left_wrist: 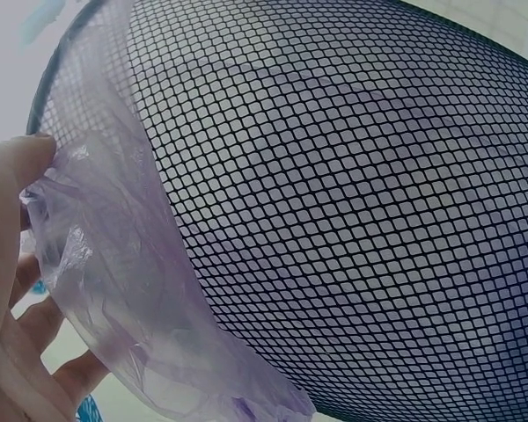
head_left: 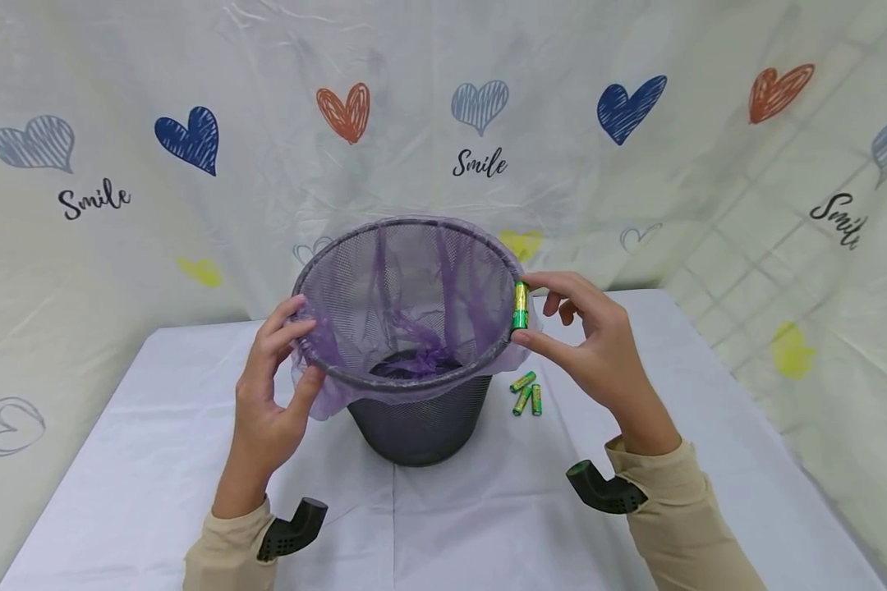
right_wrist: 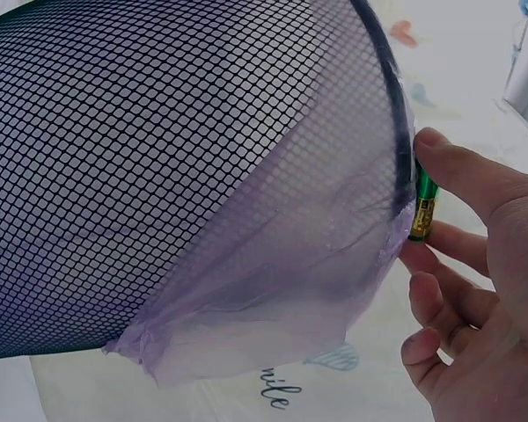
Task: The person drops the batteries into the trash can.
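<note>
A black mesh wastebasket (head_left: 423, 431), lined with a purple plastic bag (head_left: 330, 394) folded over its rim, stands on the table with its mouth tilted toward me. At the rim's left side my left hand (head_left: 269, 402) grips the edge through the bag, fingertips over the top and thumb outside; the left wrist view shows the bag's loose fold (left_wrist: 132, 272) beside the fingers. My right hand (head_left: 595, 341) pinches a green and gold battery (head_left: 521, 305) end to end between thumb and forefinger, right at the rim's right side. Its other fingers are bent and hold nothing.
Several more green batteries (head_left: 535, 400) lie on the white tablecloth (head_left: 451, 525), right of the wastebasket's base. Behind the table hangs a pale curtain (head_left: 414, 180) printed with hearts and "Smile". A black curved device (head_left: 606, 490) sits at each wrist.
</note>
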Demonstrator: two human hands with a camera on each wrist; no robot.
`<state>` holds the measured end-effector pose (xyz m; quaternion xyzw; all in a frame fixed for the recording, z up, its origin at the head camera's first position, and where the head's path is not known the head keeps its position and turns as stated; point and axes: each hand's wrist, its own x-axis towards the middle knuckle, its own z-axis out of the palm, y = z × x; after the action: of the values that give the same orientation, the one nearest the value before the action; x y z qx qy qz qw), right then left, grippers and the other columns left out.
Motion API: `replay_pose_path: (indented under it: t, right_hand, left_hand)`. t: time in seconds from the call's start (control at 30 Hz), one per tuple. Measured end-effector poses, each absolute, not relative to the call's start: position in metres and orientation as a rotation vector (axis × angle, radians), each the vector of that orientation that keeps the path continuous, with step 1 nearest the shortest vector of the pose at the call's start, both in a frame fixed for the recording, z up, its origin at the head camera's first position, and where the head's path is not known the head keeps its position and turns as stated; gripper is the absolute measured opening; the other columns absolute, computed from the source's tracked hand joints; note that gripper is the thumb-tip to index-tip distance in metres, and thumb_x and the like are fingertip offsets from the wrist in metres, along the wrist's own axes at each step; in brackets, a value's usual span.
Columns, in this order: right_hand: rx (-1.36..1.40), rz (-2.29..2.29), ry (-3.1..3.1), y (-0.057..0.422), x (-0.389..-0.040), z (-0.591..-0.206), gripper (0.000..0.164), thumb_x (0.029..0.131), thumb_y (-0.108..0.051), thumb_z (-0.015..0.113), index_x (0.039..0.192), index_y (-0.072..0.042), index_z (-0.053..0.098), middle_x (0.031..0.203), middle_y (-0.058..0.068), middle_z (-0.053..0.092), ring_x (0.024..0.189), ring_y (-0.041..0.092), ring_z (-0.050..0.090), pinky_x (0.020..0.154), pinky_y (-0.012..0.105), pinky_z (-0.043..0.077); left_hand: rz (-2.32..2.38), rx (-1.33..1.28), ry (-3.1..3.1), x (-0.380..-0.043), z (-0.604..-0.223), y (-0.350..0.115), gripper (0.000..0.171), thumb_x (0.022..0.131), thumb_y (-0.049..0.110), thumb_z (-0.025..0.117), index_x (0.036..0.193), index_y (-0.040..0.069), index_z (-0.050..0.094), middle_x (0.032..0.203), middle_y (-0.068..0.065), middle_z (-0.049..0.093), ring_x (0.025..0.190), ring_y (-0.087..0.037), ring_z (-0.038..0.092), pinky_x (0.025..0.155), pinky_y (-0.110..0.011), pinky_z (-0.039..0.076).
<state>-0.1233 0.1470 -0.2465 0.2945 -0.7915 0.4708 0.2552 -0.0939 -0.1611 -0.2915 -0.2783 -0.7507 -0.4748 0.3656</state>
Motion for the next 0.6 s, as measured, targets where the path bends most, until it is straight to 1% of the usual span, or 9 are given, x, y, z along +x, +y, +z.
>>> replay_pose_path:
  t: [0.2, 0.4, 0.6]
  right_hand:
    - [0.748, 1.235, -2.163, 0.144, -0.125, -0.244, 0.051, 0.063, 0.007, 0.077, 0.111, 0.003, 0.061, 0.086, 0.012, 0.057, 0.077, 0.005, 0.043, 0.066, 0.025, 0.036]
    - [0.686, 1.226, -2.139, 0.139, -0.125, -0.242, 0.049, 0.064, 0.004, 0.077, 0.110, 0.001, 0.061, 0.085, 0.014, 0.058, 0.076, 0.006, 0.044, 0.065, 0.025, 0.035]
    - [0.664, 1.226, -2.134, 0.134, -0.126, -0.241, 0.044, 0.067, 0.002, 0.076, 0.108, 0.000, 0.062, 0.095, 0.012, 0.062, 0.075, 0.017, 0.046, 0.064, 0.024, 0.035]
  left_hand:
    - [-1.226, -0.729, -1.913, -0.095, -0.291, -0.161, 0.036, 0.088, 0.011, 0.054, 0.115, -0.014, 0.048, 0.133, -0.031, 0.041, 0.126, -0.035, 0.041, 0.100, -0.021, 0.039]
    - [-1.218, -0.717, -1.939, -0.095, -0.291, -0.161, 0.036, 0.088, 0.010, 0.054, 0.115, -0.012, 0.048, 0.134, -0.029, 0.042, 0.126, -0.034, 0.042, 0.101, -0.021, 0.038]
    - [-1.208, -0.697, -1.964, -0.094, -0.293, -0.162, 0.036, 0.087, 0.008, 0.054, 0.116, -0.011, 0.048, 0.135, -0.027, 0.041, 0.127, -0.032, 0.041, 0.101, -0.020, 0.037]
